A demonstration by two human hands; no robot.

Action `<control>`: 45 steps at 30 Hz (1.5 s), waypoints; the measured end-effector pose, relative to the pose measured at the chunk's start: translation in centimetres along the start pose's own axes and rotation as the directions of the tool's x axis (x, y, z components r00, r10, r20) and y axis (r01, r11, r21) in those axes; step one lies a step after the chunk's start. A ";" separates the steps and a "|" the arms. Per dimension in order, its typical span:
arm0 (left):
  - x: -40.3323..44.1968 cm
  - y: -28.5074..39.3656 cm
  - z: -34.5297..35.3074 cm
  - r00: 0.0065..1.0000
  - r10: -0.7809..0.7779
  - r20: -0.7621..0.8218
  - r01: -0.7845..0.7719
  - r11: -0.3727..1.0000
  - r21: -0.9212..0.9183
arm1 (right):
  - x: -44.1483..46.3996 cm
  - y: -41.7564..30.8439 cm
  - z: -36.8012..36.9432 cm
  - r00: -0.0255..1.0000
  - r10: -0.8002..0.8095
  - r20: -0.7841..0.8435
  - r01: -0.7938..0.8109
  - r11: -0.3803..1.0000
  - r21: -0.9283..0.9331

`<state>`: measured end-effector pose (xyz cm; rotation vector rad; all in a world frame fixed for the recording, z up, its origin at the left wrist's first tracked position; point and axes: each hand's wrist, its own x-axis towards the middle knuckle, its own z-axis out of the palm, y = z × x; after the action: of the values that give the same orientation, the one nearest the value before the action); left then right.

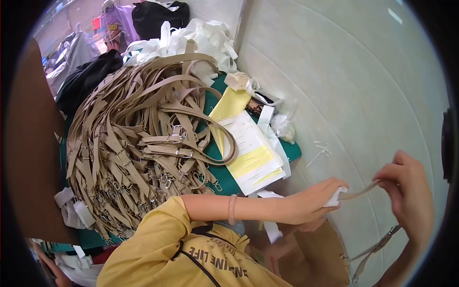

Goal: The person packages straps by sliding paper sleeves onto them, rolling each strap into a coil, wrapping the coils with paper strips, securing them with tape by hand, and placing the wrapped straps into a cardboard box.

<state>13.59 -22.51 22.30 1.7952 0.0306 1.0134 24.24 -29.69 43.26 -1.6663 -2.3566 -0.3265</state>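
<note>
My left hand (318,201), with a pink bangle on its wrist, is closed around a small white piece (334,197) at one end of a beige strap (359,192). What the white piece is made of I cannot tell. To the right, my right hand (406,186) pinches the same strap between thumb and fingers, and the stretch between both hands is slightly curved. Below my right hand hangs a strap length with metal fittings (380,245). A big heap of beige straps (138,129) with metal buckles and clips lies on a green surface (292,152) at the left.
Beside the heap lie white and yellow sheets (253,153). White strips (201,40) and a black bag (160,19) are behind it. An open cardboard box (313,256) stands below my hands. A clear plastic bag (284,126) rests by the green edge. Another person's arm (52,268) shows at lower left.
</note>
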 end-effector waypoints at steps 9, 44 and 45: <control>-2.1 -3.8 -1.1 0.974 0.151 -0.170 -0.112 0.969 0.220 | 3.3 -0.9 1.5 0.972 0.123 0.202 -0.112 0.992 -0.065; -1.2 -1.8 -3.0 0.977 -0.072 -0.198 0.099 0.986 0.130 | 2.8 1.1 0.4 0.857 0.238 0.457 -0.197 0.971 -0.136; -1.2 -1.8 -3.7 0.978 -0.067 -0.198 0.095 0.986 0.139 | 3.3 1.3 -1.0 0.767 0.402 0.500 -0.358 0.915 -0.187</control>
<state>11.19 -19.43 20.54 1.8063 0.3036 1.1477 24.48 -26.57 45.30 -2.4821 -2.2653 0.1464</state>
